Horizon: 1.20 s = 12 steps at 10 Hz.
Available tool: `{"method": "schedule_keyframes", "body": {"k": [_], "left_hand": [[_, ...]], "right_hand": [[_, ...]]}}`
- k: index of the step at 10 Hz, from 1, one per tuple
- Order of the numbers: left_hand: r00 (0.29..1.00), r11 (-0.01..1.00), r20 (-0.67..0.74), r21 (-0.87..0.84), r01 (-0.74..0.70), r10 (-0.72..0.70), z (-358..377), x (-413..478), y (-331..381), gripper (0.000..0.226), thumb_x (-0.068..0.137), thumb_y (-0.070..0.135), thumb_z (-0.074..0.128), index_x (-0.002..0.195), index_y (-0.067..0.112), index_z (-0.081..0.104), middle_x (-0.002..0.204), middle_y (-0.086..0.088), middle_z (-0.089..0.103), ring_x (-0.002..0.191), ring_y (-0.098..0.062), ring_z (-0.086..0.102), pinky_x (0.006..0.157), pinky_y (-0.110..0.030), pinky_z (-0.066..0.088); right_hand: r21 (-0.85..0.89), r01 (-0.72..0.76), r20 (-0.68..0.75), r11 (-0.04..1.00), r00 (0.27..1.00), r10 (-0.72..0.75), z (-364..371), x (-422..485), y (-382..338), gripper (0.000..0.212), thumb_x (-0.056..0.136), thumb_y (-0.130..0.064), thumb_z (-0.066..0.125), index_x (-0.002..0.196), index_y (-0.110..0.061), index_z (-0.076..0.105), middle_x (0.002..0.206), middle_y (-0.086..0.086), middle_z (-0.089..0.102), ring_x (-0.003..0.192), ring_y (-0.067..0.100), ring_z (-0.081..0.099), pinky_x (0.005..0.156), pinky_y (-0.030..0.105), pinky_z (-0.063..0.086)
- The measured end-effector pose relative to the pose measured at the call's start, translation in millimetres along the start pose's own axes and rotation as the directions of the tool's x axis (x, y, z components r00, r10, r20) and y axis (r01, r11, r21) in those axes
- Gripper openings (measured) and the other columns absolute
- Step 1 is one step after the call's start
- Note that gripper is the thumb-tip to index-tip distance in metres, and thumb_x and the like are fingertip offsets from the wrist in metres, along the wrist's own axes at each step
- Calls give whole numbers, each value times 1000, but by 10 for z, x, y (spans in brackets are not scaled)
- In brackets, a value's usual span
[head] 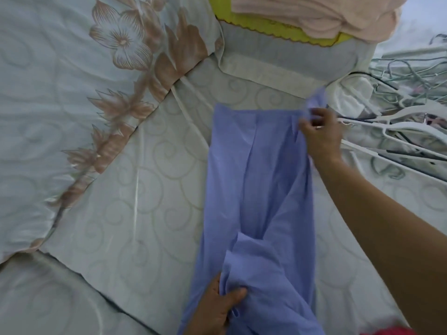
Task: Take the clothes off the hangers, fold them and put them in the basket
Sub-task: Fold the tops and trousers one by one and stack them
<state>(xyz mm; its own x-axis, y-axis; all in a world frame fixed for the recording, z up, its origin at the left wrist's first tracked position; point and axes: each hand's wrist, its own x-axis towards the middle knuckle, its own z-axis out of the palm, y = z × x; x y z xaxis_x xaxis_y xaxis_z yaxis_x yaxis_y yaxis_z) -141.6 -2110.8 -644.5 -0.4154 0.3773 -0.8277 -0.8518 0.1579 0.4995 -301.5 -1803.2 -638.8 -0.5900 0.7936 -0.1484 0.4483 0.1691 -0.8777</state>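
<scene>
Both hands (pixel 320 134) (pixel 217 308) grip the blue garment (pixel 256 180) on the bed (pixel 145 177).

— What is the scene set upon?
— A bed is covered by a pale sheet (pixel 150 189) printed with faint swirls.
— And at the left?
— A glossy cover (pixel 48 105) patterned with brownish flowers is laid over it. Everything is softly, evenly lit.

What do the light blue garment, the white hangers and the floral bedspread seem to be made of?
The light blue garment looks like thin woven cotton or a blend, matte, with soft creases and folds. The white hangers look like smooth moulded plastic, judging by thick flat arms. The pale floral bedspread seems satin-like, perhaps synthetic, since bright sheen runs along its folds.
</scene>
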Motion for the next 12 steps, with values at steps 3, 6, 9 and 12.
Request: {"method": "schedule_keyframes", "body": {"k": [3, 6, 9, 12], "left_hand": [[993, 997, -115, -81, 20, -29, -269, -146, -346, 31, 81, -2, 67, 108, 8, 56, 87, -4, 68, 71, -14, 69, 63, -27, 55], [989, 998, -137, 44, -48, 54, -201, -119, -400, 75, 38, 35, 88, 106, 15, 63, 103, -1, 71, 93, -18, 67, 79, -30, 55], [941, 956, -248, 235, -174, 232, -170, -350, -326, 29, 77, 12, 70, 105, 7, 62, 99, -6, 68, 94, -24, 63, 79, -30, 54], [757, 759, -496, 651, 0, 425, -517, -396, -458, 51, 69, 21, 82, 103, -6, 55, 95, -20, 59, 89, -37, 59, 79, -40, 47]], "right_hand": [[-400, 331, 361, 855, 914, -185, -97, -789, 311, 39, 88, 2, 45, 126, 4, 51, 129, 24, 48, 118, 40, 47, 99, 38, 36], [-303, -216, 258, 928, 919, 298, -909, -2271, 914, 3, 92, -9, 53, 92, -9, 50, 82, 7, 55, 79, 27, 53, 70, 27, 35], [-318, -328, 326, 890, 843, 427, -1349, -3219, 1105, 35, 71, 0, 76, 65, -17, 46, 58, 0, 53, 51, 7, 51, 51, 15, 37], [-250, -411, 286, 877, 834, 472, -1354, -3153, 1180, 14, 88, -20, 63, 85, -7, 57, 81, 6, 61, 80, 25, 57, 66, 30, 41]]}}
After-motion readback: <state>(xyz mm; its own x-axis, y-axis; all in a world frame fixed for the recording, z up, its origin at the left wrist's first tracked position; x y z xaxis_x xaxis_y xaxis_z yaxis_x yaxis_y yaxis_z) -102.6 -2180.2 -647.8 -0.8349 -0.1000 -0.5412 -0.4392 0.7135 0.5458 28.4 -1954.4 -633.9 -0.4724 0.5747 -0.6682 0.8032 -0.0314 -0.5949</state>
